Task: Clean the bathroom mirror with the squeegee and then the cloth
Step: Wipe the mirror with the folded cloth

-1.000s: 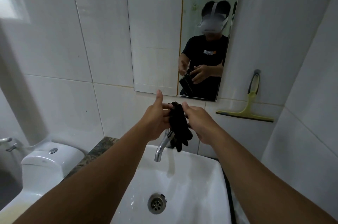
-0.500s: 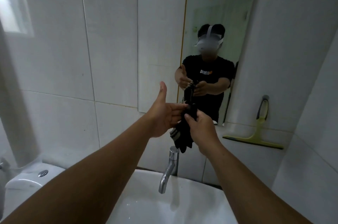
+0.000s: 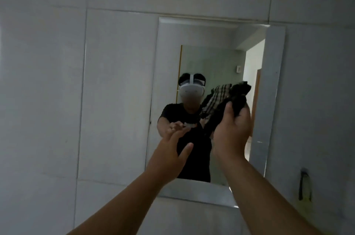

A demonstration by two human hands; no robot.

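The mirror (image 3: 215, 58) hangs on the white tiled wall straight ahead and reflects a person in a black shirt. My right hand (image 3: 231, 133) is raised in front of the mirror's right half, shut on a bunched dark cloth (image 3: 228, 100) with a striped part. My left hand (image 3: 169, 156) is lower and to the left, fingers apart, holding nothing, a short way from the cloth. The squeegee (image 3: 305, 186), dark handle over a yellow-green body, leans on the wall at the lower right, blurred and cut off by the frame edge.
White wall tiles (image 3: 48, 100) surround the mirror on all sides. The sink, tap and toilet are out of view below. In the reflection a doorway shows behind the person.
The view has tilted up, so the sink and tap have dropped out of sight. My right hand has lifted the cloth up to the mirror. My left hand has let go and stays lower.
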